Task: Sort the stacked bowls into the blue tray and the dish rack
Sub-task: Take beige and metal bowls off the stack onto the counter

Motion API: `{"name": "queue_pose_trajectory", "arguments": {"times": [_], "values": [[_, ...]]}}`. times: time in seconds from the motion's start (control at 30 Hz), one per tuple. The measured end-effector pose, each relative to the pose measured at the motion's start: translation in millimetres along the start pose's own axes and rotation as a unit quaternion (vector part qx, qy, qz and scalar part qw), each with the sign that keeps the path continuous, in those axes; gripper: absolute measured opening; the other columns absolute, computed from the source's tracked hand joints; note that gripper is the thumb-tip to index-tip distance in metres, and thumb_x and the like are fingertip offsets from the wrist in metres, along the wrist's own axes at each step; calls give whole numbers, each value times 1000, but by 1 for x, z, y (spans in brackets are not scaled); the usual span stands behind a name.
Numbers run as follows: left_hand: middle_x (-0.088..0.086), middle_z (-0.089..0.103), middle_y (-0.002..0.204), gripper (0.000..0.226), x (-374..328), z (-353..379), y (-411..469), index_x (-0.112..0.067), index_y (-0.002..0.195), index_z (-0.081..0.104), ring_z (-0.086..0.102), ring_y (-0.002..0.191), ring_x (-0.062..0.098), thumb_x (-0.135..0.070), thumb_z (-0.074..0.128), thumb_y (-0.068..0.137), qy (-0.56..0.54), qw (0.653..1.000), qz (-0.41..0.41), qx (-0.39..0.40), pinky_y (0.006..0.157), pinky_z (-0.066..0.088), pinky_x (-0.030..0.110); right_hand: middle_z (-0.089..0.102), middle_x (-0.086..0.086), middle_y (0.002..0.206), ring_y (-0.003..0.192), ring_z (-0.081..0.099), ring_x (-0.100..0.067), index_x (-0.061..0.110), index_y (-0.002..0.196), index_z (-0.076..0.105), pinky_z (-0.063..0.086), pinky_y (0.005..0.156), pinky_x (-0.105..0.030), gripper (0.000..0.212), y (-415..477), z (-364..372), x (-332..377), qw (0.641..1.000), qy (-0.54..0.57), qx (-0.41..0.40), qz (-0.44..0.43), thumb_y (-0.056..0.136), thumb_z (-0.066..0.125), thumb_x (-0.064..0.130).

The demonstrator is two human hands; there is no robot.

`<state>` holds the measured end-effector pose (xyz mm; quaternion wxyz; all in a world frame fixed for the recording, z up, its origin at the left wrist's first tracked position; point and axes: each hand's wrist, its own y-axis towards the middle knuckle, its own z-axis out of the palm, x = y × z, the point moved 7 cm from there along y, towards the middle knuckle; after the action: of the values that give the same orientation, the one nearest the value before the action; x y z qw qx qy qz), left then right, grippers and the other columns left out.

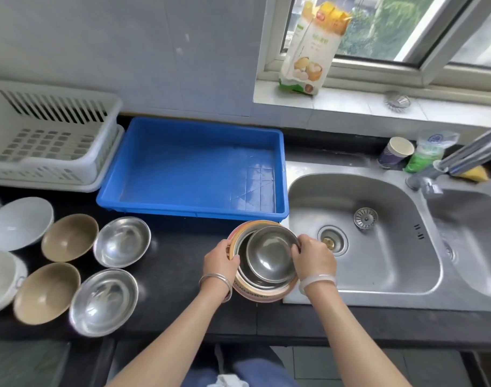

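Observation:
A stack of nested bowls point(262, 289) sits on the black counter beside the sink, a colourful printed bowl outermost with steel bowls inside. My right hand point(312, 255) grips the rim of the top steel bowl point(270, 254), which is tilted. My left hand point(220, 259) holds the left rim of the stack. The blue tray point(188, 166) lies just behind, with nothing in it. The white dish rack point(46, 135) stands at the far left, also holding nothing.
Left on the counter stand two steel bowls point(122, 241), two tan bowls point(69, 237) and several white bowls point(18, 223). A steel sink point(364, 247) with tap point(462, 157) lies right. A paper cup point(396, 153) and flour bag point(308, 51) stand behind.

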<state>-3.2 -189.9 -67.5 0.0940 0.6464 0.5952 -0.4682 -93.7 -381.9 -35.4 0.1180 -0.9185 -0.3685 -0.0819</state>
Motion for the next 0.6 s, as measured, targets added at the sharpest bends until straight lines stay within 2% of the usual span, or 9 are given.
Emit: {"name": "queue_pose_trajectory", "arguments": {"times": [0.17, 0.3, 0.43, 0.6], "values": [[2, 66, 100, 26, -4, 2, 0, -17, 112, 57, 61, 81, 14, -19, 61, 86, 15, 1000, 3, -3, 75, 52, 26, 65, -12, 77, 67, 47, -29, 10, 74, 60, 34, 56, -29, 22, 1, -10, -6, 998, 62, -10, 17, 88, 51, 25], [3, 64, 104, 36, -11, 5, 1, -16, 112, 55, 63, 93, 21, -20, 70, 79, 51, 998, 21, -11, 82, 53, 33, 66, -10, 71, 70, 53, -31, 10, 73, 64, 30, 57, -29, 19, -1, -19, -18, 987, 146, -38, 52, 86, 56, 22], [4, 62, 108, 33, -14, 8, 3, -18, 110, 53, 61, 92, 20, -13, 66, 80, 88, 995, 31, -26, 78, 53, 31, 70, -10, 74, 75, 59, -30, 11, 78, 67, 32, 60, -28, 18, 1, -26, -28, 983, 170, -37, 65, 87, 57, 24], [4, 64, 102, 33, -17, 8, 4, -19, 114, 52, 62, 86, 21, -9, 58, 83, 105, 993, 33, -33, 73, 54, 30, 69, -9, 73, 70, 51, -24, 11, 77, 66, 30, 60, -28, 18, -1, -28, -35, 980, 181, -35, 72, 87, 58, 24]]}}
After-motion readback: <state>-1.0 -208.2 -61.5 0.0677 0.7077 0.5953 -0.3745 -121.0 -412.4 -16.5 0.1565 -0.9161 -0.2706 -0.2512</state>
